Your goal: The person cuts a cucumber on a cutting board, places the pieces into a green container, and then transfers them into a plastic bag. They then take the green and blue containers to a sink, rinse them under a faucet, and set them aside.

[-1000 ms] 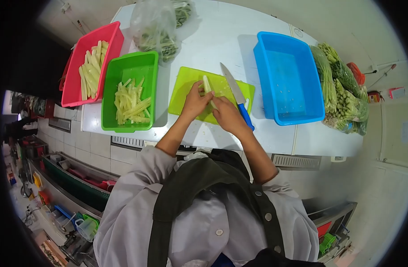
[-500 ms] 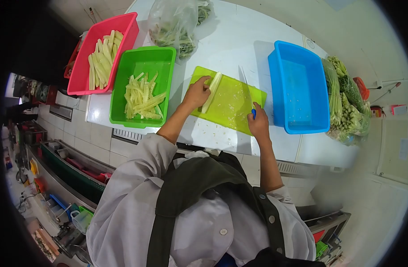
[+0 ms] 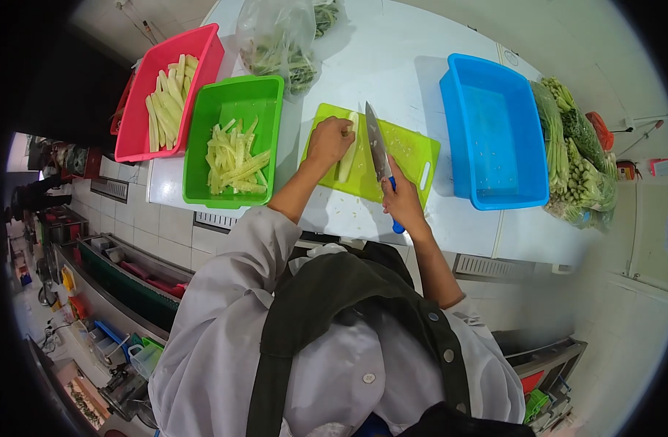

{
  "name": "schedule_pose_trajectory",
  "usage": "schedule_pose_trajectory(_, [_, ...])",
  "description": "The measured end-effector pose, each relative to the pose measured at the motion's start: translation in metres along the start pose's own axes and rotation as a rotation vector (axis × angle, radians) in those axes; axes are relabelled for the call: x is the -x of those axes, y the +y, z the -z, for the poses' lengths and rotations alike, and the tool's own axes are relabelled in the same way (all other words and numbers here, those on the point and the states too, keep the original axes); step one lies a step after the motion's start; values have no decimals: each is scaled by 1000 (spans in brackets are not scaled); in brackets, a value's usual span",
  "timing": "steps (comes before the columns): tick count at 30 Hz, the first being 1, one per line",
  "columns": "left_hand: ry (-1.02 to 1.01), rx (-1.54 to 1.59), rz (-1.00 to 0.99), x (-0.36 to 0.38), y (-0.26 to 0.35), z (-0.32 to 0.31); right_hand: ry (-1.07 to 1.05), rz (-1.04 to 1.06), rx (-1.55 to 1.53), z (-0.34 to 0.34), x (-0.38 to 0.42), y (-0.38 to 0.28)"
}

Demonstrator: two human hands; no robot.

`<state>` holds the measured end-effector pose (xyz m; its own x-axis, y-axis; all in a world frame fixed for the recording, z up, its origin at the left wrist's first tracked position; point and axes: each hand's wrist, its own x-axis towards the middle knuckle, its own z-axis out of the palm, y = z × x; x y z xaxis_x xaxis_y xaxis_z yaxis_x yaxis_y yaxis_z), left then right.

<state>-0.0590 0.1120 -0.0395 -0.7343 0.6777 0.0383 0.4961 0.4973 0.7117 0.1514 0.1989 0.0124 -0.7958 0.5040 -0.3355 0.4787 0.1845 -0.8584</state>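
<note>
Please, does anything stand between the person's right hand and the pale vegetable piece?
Nothing visible blocks the way. The right hand holds the knife beside the pale vegetable piece, with only cutting board showing between them. The left hand is at the piece's far part.

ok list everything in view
cutting board: 1, lime, on table
vegetable piece: 1, pale, on board
knife: 1, blue-handled, over board
green tub: 1, green, left
pink tub: 1, pink, far left
cut vegetables: many, pale, in green and pink tubs
blue tub: 1, blue, right
plastic bag: 1, clear, far side
bagged greens: several, green, right end
table: 1, white, ahead
kitchenware: several, mixed, lower left
apron: 1, dark, worn
left hand: 1, bare, on vegetable piece
right hand: 1, bare, on knife
</note>
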Motion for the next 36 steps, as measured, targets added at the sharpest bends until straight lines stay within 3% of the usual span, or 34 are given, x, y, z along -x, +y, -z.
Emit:
schedule_pose_trajectory(4, [29,68,92,0,-2,-1,-36,16,65,2,-7,-3])
schedule_pose_trajectory(8, [96,54,28,-6,-10,-7,-61,-10,107,1,-14,-8])
schedule_pose_trajectory(16, [100,279,127,-5,-12,-11,5,174,315,-3,-30,8])
schedule_pose_trajectory(28, [101,300,159,-6,-14,-13,-106,2,340,-3,-40,-57])
schedule_pose_trajectory(32, [105,326,182,-6,-15,-15,-95,-24,334,-12,-32,-51])
schedule_pose_trajectory(36, [118,364,179,-4,-12,-14,-33,100,389,-24,-12,-19])
